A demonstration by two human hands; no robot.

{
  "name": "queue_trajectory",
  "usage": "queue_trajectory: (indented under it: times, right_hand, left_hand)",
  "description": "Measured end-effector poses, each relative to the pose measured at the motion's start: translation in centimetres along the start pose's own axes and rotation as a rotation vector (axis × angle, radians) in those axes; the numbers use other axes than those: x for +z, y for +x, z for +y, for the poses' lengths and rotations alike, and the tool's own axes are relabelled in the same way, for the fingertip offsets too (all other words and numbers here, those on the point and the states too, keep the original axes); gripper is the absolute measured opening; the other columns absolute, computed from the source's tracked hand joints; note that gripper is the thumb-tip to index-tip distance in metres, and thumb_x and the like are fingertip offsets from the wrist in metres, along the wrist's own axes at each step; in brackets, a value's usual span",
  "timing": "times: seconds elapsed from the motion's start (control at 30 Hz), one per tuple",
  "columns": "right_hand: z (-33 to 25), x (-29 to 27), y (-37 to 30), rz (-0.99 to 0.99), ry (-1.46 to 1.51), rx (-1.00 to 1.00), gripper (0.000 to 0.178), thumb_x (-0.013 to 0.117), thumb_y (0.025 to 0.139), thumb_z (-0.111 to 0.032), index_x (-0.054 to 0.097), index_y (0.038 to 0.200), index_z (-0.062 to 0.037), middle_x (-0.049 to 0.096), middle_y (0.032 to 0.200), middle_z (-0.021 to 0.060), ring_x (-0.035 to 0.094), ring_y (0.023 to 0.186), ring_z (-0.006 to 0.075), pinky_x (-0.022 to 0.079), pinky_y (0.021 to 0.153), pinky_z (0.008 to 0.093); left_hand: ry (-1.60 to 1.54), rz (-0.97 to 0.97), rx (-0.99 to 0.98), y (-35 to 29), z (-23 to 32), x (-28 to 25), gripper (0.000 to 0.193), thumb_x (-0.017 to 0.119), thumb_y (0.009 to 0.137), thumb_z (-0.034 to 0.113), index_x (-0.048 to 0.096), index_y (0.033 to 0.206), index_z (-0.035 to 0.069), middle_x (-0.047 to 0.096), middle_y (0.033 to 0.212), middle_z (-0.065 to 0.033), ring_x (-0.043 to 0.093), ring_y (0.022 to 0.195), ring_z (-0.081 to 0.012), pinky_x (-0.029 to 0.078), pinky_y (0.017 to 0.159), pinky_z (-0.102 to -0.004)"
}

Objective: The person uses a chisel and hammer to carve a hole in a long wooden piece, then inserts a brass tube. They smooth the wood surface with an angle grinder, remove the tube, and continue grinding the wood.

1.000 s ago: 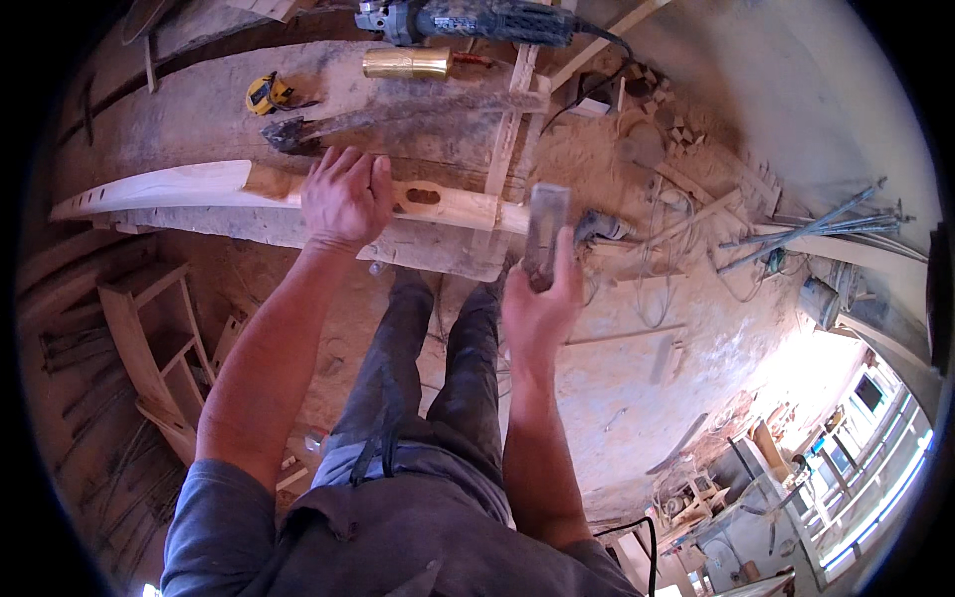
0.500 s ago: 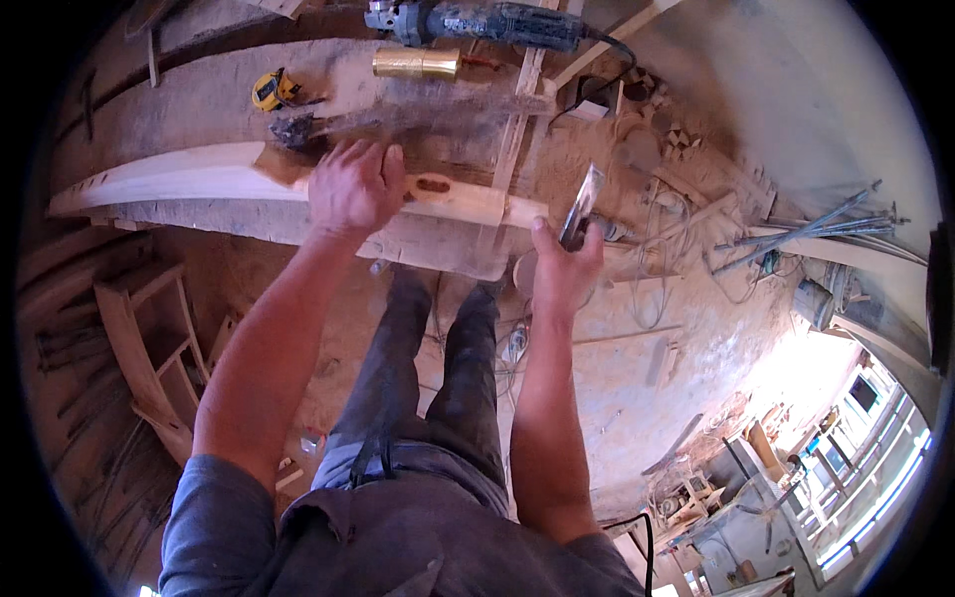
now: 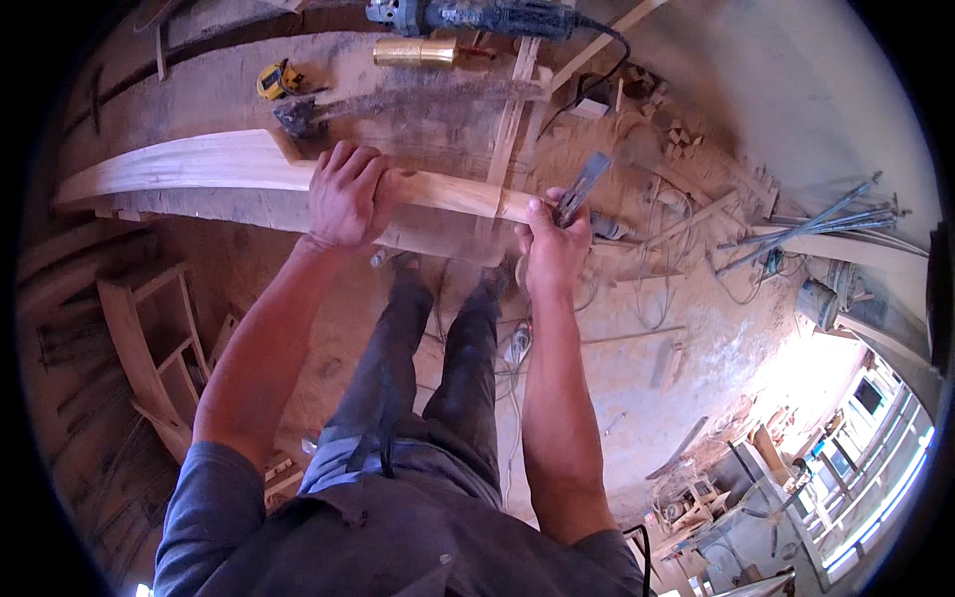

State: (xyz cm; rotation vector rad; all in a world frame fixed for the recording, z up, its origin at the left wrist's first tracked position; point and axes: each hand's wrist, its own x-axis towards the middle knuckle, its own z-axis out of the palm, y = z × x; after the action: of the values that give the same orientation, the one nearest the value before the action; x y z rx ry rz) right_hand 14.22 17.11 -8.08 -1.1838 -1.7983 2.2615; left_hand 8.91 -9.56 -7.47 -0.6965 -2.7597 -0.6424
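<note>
A long, pale piece of shaped wood [image 3: 199, 162] lies across the workbench, broad and curved on the left and narrowing to a rounded bar on the right. My left hand [image 3: 345, 194] is wrapped over it near the middle, fingers closed around the narrow part. My right hand [image 3: 555, 242] is at the narrow right end, its thumb against or very near the wood. That same hand grips a chisel-like tool [image 3: 585, 185] with a flat metal blade pointing up and to the right; its handle is mostly hidden by my fingers.
Beyond the wood, the dusty bench [image 3: 388, 124] holds an angle grinder [image 3: 487, 18], a gold cylinder [image 3: 415, 52], a yellow tape measure [image 3: 278, 80] and a dark lump [image 3: 295, 116]. Metal rods [image 3: 821, 229] lie to the right. A wooden frame [image 3: 154, 333] stands at lower left.
The wood has rolled over, so the slot seen earlier beside my left hand is out of sight. My right hand has moved slightly up and left to the wood's end, carrying the tool.
</note>
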Motion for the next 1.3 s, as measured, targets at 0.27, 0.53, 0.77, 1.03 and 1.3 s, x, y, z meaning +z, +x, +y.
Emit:
queue_trajectory:
  times: [0.27,0.53,0.77,1.03,1.3]
  right_hand:
    - [1.7,-2.2,-1.0,0.004,-0.293,-0.086,0.026,0.075,0.097,-0.011,0.052,0.11,-0.0101,0.06,0.079,0.0018,0.05,0.052,0.0091,0.036,0.042,0.0246]
    - [0.3,-2.6,-3.8,-0.073,-0.271,0.081,0.023,0.07,0.103,-0.023,0.052,0.111,-0.0111,0.054,0.076,-0.001,0.046,0.048,0.0082,0.034,0.038,0.0264]
    - [-0.8,-2.1,-2.4,-0.187,-0.11,0.003,0.023,0.069,0.103,-0.021,0.052,0.111,-0.0092,0.052,0.083,-0.0002,0.045,0.051,0.0085,0.035,0.039,0.0266]
    - [0.5,-1.5,-0.1,-0.034,-0.599,-0.175,0.038,0.072,0.098,-0.032,0.057,0.109,0.0014,0.066,0.096,0.018,0.065,0.088,0.0346,0.051,0.086,0.046]
    - [0.3,-4.7,-2.7,-0.072,-0.877,-0.381,0.047,0.085,0.085,-0.032,0.066,0.115,-0.0009,0.073,0.104,0.017,0.073,0.094,0.0281,0.056,0.082,0.0389]
  left_hand:
    - [0.128,-0.266,0.122,-1.7,1.3,-1.8,0.037,0.073,0.082,0.017,0.066,0.117,0.008,0.065,0.114,-0.0104,0.063,0.102,-0.0307,0.05,0.091,-0.0464]
    - [0.088,-0.849,-0.147,4.5,1.5,-3.8,0.028,0.076,0.075,0.018,0.073,0.101,0.008,0.074,0.097,-0.0152,0.071,0.097,-0.04,0.057,0.086,-0.0509]
    - [-0.087,-1.162,-0.231,6.7,-0.2,-3.0,0.042,0.08,0.071,0.014,0.075,0.111,0.005,0.072,0.116,-0.0196,0.066,0.115,-0.0386,0.054,0.097,-0.0478]
    - [-0.184,-0.159,0.033,0.1,0.8,-2.2,0.036,0.079,0.076,0.013,0.072,0.11,0.002,0.065,0.128,-0.0191,0.059,0.124,-0.0403,0.051,0.102,-0.0497]
    - [0.14,0.054,-0.06,2.4,0.4,1.4,0.028,0.067,0.093,0.021,0.068,0.116,0.006,0.063,0.12,-0.0131,0.056,0.113,-0.0377,0.048,0.097,-0.0497]
